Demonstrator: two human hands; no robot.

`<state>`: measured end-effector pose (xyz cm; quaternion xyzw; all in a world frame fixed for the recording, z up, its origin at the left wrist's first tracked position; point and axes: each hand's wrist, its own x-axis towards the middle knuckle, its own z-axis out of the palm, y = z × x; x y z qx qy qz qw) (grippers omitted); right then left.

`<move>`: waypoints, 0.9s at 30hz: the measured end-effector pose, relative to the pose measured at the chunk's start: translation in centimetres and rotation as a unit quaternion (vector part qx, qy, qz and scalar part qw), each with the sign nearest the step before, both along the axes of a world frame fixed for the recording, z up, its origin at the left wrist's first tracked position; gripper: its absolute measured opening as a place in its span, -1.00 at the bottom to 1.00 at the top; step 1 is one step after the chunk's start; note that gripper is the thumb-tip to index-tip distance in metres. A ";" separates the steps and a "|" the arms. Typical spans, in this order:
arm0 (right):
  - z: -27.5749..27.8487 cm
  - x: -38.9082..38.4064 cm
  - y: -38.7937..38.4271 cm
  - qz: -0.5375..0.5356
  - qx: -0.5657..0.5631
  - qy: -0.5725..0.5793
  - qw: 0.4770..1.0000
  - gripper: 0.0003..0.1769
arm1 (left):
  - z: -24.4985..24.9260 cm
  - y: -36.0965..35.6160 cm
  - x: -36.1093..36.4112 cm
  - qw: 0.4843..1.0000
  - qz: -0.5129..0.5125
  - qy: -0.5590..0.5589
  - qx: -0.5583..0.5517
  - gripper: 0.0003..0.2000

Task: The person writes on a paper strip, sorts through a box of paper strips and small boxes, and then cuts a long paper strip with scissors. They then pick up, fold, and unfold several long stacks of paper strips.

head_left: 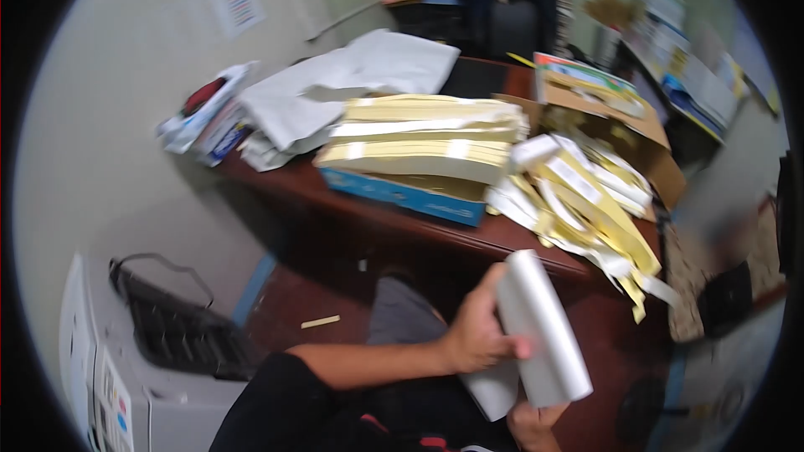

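Note:
My left hand (481,331) is closed around a folded piece of white paper (548,335), its thumb pressed on the near face. The paper stands tilted, with a curved fold along its top, and another white part hangs lower, below my wrist. At the paper's lower end my right hand (536,425) grips the edge, partly cut off by the bottom of the view. Beyond my hands, a blue box (402,198) holds stacked cream and white paper strips (427,138). Loose white and yellow strips (578,192) lie in a tangled heap to its right.
The dark wooden desk (289,184) carries large white sheets (368,63) and a plastic bag (201,117). A cardboard box (649,134) sits behind the strips. A grey printer (184,393) stands at lower left, and a yellow strip (321,321) lies on the floor.

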<state>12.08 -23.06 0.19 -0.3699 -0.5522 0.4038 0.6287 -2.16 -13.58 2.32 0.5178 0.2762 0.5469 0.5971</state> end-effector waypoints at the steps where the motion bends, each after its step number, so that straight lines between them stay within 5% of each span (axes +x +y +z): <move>1: -5.3 0.7 -1.3 -0.039 0.063 -0.208 0.975 -0.31 | 0.4 0.7 -0.3 0.999 -0.009 0.007 0.044 -0.05; 3: -6.2 -0.8 -2.1 -0.033 0.059 -0.321 0.945 -0.11 | 1.2 1.8 -0.3 0.995 -0.041 -0.033 0.090 -0.29; 5: -3.4 -1.0 -1.0 0.092 0.146 -0.277 0.945 0.12 | 2.9 2.0 -0.7 0.996 -0.045 -0.067 0.045 -0.40; 7: -3.9 -0.2 1.3 0.114 0.196 -0.214 0.950 -0.06 | 4.2 2.9 -1.3 0.993 -0.050 -0.099 0.039 -0.58; 12: -6.5 -2.4 6.3 0.044 -0.068 -0.014 0.997 0.00 | 4.8 5.0 -2.4 0.959 -0.174 -0.221 -0.014 -0.46; 16: -3.8 -4.7 8.6 0.125 -0.122 -0.007 0.985 -0.11 | 2.4 6.9 -1.4 0.847 -0.399 -0.346 -0.063 -0.30; 18: -5.4 -4.1 9.8 0.134 -0.130 0.013 0.982 -0.37 | 1.8 7.8 -1.2 0.762 -0.502 -0.410 -0.009 -0.33; 22: -3.9 -4.1 10.6 0.138 -0.143 -0.029 0.980 -0.43 | 1.4 12.6 -1.0 0.671 -0.589 -0.427 0.142 -0.28; 26: -4.1 -1.2 10.9 0.188 -0.202 -0.048 0.960 -0.49 | 4.3 15.0 -5.4 0.724 -0.553 -0.370 0.179 -0.71; 27: -5.2 -0.4 11.1 0.190 -0.206 -0.081 0.957 -0.53 | 5.6 14.6 -6.9 0.772 -0.504 -0.345 0.175 -0.73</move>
